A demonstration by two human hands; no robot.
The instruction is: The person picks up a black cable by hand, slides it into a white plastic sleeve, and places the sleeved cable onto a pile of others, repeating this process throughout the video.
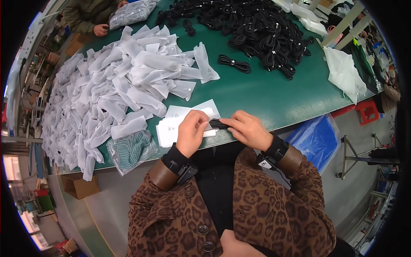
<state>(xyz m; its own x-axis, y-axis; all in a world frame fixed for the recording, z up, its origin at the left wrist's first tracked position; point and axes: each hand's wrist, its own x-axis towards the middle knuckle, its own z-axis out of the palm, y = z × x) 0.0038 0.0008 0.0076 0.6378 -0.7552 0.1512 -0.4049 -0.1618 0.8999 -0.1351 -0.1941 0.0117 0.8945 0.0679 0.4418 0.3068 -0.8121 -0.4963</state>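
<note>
My left hand [191, 132] and my right hand [248, 128] meet at the near edge of the green table [265, 96]. Together they grip a coiled black cable [218, 124] over a small stack of white frosted pouches [171, 124]. The left hand's fingers pinch the cable's left end; the right hand's fingers close on its right end. Both wrists wear black bands.
A big heap of filled white pouches [107, 81] covers the table's left. A pile of black cable coils [257, 25] lies at the back, one loose coil [234, 63] nearer. A clear bag with striped contents [132, 150] sits at the edge. Another person's hand [101, 29] is at far left.
</note>
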